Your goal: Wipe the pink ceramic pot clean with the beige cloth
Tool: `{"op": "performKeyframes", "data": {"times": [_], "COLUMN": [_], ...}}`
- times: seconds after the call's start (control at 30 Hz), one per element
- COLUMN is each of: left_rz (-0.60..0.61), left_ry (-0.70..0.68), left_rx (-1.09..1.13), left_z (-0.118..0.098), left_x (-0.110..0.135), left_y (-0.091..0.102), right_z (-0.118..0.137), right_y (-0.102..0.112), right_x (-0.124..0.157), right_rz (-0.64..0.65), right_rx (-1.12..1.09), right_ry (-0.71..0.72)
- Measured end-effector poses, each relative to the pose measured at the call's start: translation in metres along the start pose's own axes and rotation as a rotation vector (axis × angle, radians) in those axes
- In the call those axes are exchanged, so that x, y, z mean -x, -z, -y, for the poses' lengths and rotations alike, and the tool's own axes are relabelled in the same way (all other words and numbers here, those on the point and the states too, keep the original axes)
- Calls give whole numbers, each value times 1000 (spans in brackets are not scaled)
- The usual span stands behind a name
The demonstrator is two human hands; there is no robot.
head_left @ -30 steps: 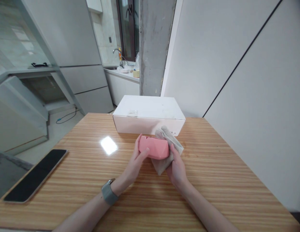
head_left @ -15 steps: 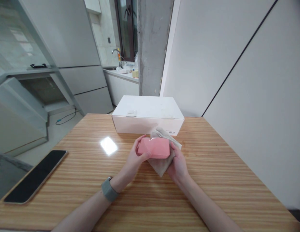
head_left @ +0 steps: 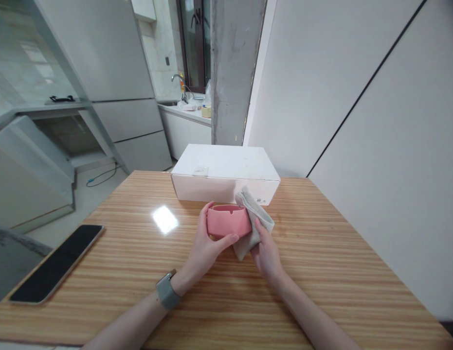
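My left hand point(head_left: 208, 241) is closed around the left side of a pink ashtray point(head_left: 228, 222), its thumb along the lower front. The ashtray has faceted walls and a small notch in its rim, with part of its hollow top showing. It is held above the table, before the white box. My right hand point(head_left: 265, 250) grips a folded light-grey cloth point(head_left: 256, 214) at the ashtray's right end. The cloth overlaps that end, and a corner hangs down below it. The fingers behind the cloth are hidden.
A white cardboard box point(head_left: 226, 163) stands on the wood-grain table point(head_left: 321, 272) beyond my hands. A black-screened phone point(head_left: 58, 262) lies at the table's left edge. To the right rises a white panelled wall point(head_left: 394, 146). A kitchen counter with a tap point(head_left: 180, 85) is at the back.
The ashtray has been tilted, so its notched rim and hollow now show instead of a smooth face. My right hand has shifted the cloth to the ashtray's right end.
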State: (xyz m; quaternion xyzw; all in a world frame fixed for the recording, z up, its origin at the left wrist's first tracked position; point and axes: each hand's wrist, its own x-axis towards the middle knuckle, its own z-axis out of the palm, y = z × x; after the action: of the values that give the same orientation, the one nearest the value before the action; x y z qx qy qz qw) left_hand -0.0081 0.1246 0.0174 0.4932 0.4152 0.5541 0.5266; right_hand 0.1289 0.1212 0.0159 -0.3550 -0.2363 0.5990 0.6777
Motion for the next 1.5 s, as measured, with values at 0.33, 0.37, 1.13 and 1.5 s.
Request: {"op": "performKeyframes", "data": {"times": [0.33,0.37,1.13,1.5], "left_rz": [105,85,-17,142], "left_ry": [21,6,14,128], "left_rx": [164,167,44,251], "left_z": [-3,-4,0,-6], "left_x": [-3,-3,-2,-8], "left_y": [4,4,1,8], "right_z": [18,18,-6,20], "right_y": [-3,-4,6,4], "right_x": [-4,-2,11,-7], "right_rz": [-78,-59,88,-1], "right_rx": [-110,-118,200,15], "right_ry": [-69,-86,112,59]}}
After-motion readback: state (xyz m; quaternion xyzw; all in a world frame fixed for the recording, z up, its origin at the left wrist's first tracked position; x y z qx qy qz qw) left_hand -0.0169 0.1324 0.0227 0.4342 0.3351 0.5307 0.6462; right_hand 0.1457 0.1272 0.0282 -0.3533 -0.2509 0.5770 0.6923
